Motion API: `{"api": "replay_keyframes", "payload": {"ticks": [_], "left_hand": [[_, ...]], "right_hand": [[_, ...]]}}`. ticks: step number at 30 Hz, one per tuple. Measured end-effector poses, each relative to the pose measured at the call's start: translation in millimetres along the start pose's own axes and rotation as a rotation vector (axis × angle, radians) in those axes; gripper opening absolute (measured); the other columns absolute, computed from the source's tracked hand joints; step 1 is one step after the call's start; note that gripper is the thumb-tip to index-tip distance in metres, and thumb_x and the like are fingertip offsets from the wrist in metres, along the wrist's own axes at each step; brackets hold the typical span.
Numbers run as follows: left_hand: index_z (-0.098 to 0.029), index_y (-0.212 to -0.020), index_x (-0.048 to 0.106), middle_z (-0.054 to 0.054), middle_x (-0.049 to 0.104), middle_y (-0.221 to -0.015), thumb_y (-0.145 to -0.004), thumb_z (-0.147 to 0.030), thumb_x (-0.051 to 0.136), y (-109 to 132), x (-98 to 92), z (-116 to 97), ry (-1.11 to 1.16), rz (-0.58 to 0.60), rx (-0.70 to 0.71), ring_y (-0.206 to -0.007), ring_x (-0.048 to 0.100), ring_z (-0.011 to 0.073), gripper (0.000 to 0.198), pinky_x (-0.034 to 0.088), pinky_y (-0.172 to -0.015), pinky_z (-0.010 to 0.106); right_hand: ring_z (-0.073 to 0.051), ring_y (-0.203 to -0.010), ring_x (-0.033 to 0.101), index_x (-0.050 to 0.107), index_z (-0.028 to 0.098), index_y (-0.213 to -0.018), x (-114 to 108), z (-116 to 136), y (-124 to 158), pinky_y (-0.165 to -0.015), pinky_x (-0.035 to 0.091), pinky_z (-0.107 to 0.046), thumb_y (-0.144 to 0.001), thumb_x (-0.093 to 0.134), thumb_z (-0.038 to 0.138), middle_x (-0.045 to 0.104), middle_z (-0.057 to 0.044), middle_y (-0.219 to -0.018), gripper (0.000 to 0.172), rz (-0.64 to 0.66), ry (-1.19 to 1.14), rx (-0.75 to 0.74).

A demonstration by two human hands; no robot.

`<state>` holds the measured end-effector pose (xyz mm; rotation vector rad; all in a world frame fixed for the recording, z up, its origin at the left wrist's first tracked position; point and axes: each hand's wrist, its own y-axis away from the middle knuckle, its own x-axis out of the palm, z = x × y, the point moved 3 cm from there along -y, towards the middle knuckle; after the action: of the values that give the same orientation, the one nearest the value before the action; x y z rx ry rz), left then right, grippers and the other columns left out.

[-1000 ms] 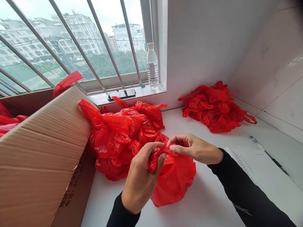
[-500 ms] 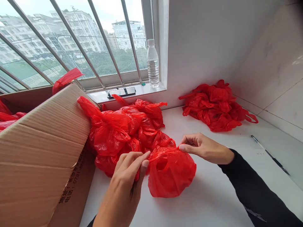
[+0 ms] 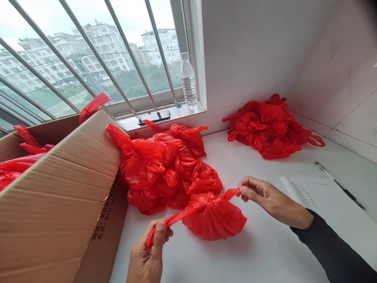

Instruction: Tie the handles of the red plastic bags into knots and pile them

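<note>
A filled red plastic bag point(image 3: 216, 218) rests on the white counter point(image 3: 265, 251) in front of me, its two handles drawn out sideways from a knot on top. My left hand point(image 3: 149, 255) pinches the left handle low at the near edge. My right hand point(image 3: 266, 196) pinches the right handle, held taut. Both hands are closed on the handles. Just behind the bag lies a heap of tied red bags point(image 3: 165, 165).
An open cardboard box point(image 3: 59, 196) with red bags inside stands at the left. A second pile of red bags point(image 3: 272, 127) lies at the back right. A water bottle point(image 3: 188, 80) and a phone point(image 3: 154, 116) sit on the windowsill. A pen point(image 3: 340, 190) and paper point(image 3: 306, 192) lie at the right.
My hands have pulled apart, left toward me and right outward, stretching the bag's handles and drawing the knot tight on top of the bag.
</note>
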<state>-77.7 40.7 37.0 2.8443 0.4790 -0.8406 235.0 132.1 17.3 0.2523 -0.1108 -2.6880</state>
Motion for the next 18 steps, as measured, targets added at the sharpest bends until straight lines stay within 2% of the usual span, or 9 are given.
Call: {"api": "replay_keyframes", "payload": {"ticks": [2, 3, 6, 9, 12, 15, 18], "left_hand": [[-0.026, -0.099, 0.074, 0.002, 0.068, -0.08, -0.088, -0.061, 0.06, 2, 21.5, -6, 0.071, 0.076, -0.004, -0.081, 0.061, 0.0246, 0.04, 0.048, -0.076, 0.031], [-0.026, -0.111, 0.072, 0.002, 0.067, -0.081, -0.088, -0.059, 0.062, 3, 30.2, -8, 0.101, 0.076, -0.015, -0.083, 0.061, 0.0245, 0.042, 0.048, -0.078, 0.032], [-0.024, -0.125, 0.068, -0.001, 0.063, -0.074, -0.089, -0.054, 0.065, 9, 46.7, -14, 0.195, 0.065, -0.035, -0.072, 0.056, 0.0211, 0.047, 0.047, -0.071, 0.03], [-0.024, -0.116, 0.073, -0.003, 0.057, -0.063, -0.088, -0.05, 0.068, 14, 48.6, -16, 0.292, 0.052, -0.051, -0.062, 0.05, 0.0177, 0.039, 0.044, -0.066, 0.028], [-0.022, -0.105, 0.075, -0.002, 0.058, -0.061, -0.087, -0.051, 0.069, 14, 45.2, -12, 0.417, 0.043, -0.085, -0.063, 0.052, 0.0171, 0.035, 0.043, -0.066, 0.027], [-0.02, -0.086, 0.074, -0.001, 0.057, -0.058, -0.086, -0.057, 0.068, 14, 44.7, -7, 0.629, 0.052, -0.159, -0.061, 0.052, 0.0165, 0.038, 0.044, -0.063, 0.027], [-0.019, -0.063, 0.065, -0.003, 0.046, -0.051, -0.084, -0.058, 0.07, 16, 46.4, -5, 0.824, 0.047, -0.247, -0.053, 0.049, 0.0147, 0.044, 0.042, -0.057, 0.027]], "right_hand": [[-0.02, -0.081, 0.053, 0.058, 0.023, -0.094, 6, -1, 3, -0.081, 0.041, -0.036, -0.102, 0.051, 0.059, 0.055, 0.0, -0.084, 0.037, -0.022, -0.055, 0.008], [-0.019, -0.079, 0.054, 0.057, 0.024, -0.095, 8, -1, 3, -0.081, 0.042, -0.036, -0.102, 0.051, 0.059, 0.054, 0.001, -0.081, 0.037, -0.032, -0.088, 0.01], [-0.017, -0.07, 0.053, 0.052, 0.024, -0.092, 19, 0, 5, -0.076, 0.047, -0.036, -0.102, 0.053, 0.057, 0.052, 0.003, -0.075, 0.035, -0.046, -0.243, 0.005], [-0.015, -0.07, 0.052, 0.049, 0.023, -0.091, 31, 1, 5, -0.066, 0.05, -0.033, -0.101, 0.055, 0.056, 0.058, -0.001, -0.093, 0.035, -0.061, -0.45, 0.021], [-0.013, -0.069, 0.049, 0.049, 0.022, -0.091, 44, 0, 2, -0.06, 0.051, -0.029, -0.102, 0.056, 0.054, 0.058, -0.004, -0.104, 0.034, -0.075, -0.653, 0.03], [-0.01, -0.058, 0.04, 0.048, 0.022, -0.089, 54, -1, -2, -0.053, 0.048, -0.024, -0.103, 0.054, 0.05, 0.056, 0.001, -0.089, 0.032, -0.085, -0.812, 0.038], [-0.008, -0.051, 0.027, 0.045, 0.022, -0.084, 59, -3, -4, -0.046, 0.042, -0.019, -0.103, 0.057, 0.048, 0.045, 0.006, -0.072, 0.034, -0.078, -0.88, 0.069]]}}
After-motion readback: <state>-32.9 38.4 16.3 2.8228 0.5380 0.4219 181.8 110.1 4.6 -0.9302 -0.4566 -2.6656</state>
